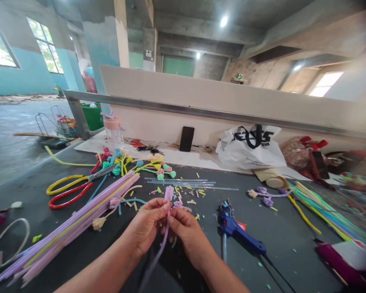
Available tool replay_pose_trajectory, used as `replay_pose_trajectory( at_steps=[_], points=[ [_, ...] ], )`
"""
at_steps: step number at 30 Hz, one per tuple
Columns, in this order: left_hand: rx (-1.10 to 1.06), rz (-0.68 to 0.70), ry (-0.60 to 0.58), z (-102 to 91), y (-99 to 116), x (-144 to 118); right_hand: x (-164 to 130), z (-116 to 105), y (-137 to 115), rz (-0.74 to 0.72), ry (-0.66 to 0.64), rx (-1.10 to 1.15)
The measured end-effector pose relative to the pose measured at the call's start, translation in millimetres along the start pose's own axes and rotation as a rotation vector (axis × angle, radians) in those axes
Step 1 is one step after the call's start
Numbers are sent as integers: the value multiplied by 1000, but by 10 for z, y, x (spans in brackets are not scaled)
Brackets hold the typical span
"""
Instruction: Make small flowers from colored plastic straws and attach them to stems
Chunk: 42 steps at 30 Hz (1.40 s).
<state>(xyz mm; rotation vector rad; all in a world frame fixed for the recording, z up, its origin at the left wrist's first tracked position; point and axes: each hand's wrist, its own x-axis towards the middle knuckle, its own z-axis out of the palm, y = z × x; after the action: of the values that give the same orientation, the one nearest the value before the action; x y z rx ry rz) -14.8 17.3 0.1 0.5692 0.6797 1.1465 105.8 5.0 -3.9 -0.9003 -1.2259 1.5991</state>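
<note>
Your left hand [146,228] and right hand [184,228], close together, both pinch one lilac pipe cleaner [167,203], its curled tip raised for shaping, glue gun [238,232] within reach.

Worktable layout, hands at near centre.
Left hand [146,226] and right hand [186,230] touch, pinching a lilac pipe cleaner [168,195]. Left: long bundle of lilac pipe cleaners [79,217]; behind it, yellow-and-red-handled scissors [70,187]. Right: blue glue gun [236,232]. Behind: black phone [186,138] against the wall, white plastic bag [250,148] to its right.
</note>
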Motion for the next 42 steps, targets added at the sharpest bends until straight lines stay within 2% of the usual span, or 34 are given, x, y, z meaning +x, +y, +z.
replay_pose_trajectory(
  at_steps=[3,8,15,22,26,32,36,42],
  points=[
    [5,-1,-3,7,-30,-21,-10,7,41,62,-24,71],
    [-14,-24,-19,64,-3,-64,-17,-9,74,138,-158,161],
    [-152,-58,-33,8,69,5,-59,-1,58,224,-299,-65],
    [-198,-184,-39,-41,65,17,-75,-33,-6,155,-246,-107],
    [-235,-173,-45,-61,53,30,-91,-58,-42,100,-238,-107],
    [-257,-193,-106,-108,25,53,-97,-60,-92,-71,-38,-231],
    [-236,-199,-110,-113,17,55,-99,-89,-82,-148,42,-259],
    [-202,-181,-118,-159,-2,103,-61,-141,-40,-233,45,-158]
  ],
)
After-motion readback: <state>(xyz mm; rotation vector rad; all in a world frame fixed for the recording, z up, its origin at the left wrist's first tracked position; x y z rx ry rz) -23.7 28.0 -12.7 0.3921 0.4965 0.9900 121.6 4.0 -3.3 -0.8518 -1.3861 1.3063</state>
